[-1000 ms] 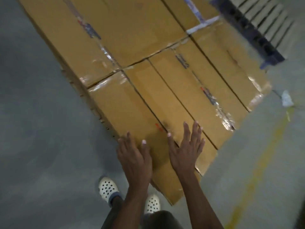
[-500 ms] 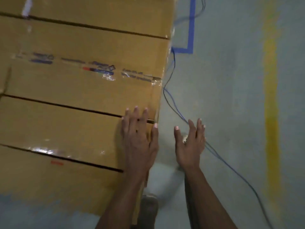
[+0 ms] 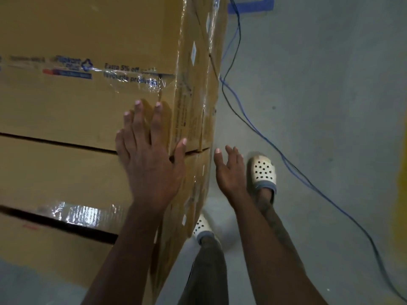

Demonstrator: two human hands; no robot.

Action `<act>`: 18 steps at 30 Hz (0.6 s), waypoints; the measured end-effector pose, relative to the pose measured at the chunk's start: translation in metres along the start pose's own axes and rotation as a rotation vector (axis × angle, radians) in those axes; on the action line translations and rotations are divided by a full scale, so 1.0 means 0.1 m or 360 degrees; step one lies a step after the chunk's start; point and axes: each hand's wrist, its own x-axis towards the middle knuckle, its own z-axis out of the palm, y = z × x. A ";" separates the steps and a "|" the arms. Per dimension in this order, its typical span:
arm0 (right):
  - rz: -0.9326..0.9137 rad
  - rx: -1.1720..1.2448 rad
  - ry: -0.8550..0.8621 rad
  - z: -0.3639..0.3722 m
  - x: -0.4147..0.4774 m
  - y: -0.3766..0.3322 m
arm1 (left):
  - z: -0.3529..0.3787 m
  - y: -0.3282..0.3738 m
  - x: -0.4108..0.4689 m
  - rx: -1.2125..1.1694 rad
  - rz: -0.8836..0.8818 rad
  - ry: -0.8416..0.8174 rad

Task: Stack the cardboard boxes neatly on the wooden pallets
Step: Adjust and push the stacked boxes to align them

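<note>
A stack of brown cardboard boxes (image 3: 88,36) fills the left half of the view, taped with clear and printed tape. My left hand (image 3: 152,164) lies flat on the top of the boxes at their right corner, fingers spread, thumb over the edge across the gap between two boxes. My right hand (image 3: 229,172) hangs open in the air just right of the stack's side face, touching nothing. The pallet under the boxes is hidden.
Grey concrete floor (image 3: 319,95) lies to the right. A blue cable and a black cable (image 3: 264,137) run across it close to the stack. My feet in white perforated clogs (image 3: 263,170) stand beside the boxes. A yellow floor line (image 3: 400,194) is at far right.
The view has swung and closed in on the stack's right corner. My left hand stays flat on the box top; my right hand has come off the boxes and hangs beside them.
</note>
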 end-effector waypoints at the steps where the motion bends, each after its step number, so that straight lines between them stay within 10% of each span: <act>1: 0.0071 0.0108 -0.0051 0.12 -0.05 0.01 | -0.01 0.01 0.01 0.0004 -0.0002 0.0024; 11: 0.0473 0.0749 -0.0242 1.24 -0.49 0.45 | -0.01 0.02 0.07 0.0113 0.0022 0.0179; 18: 0.0617 0.0735 0.0130 1.09 -0.44 0.25 | 0.02 0.01 0.09 0.0153 0.0013 0.0184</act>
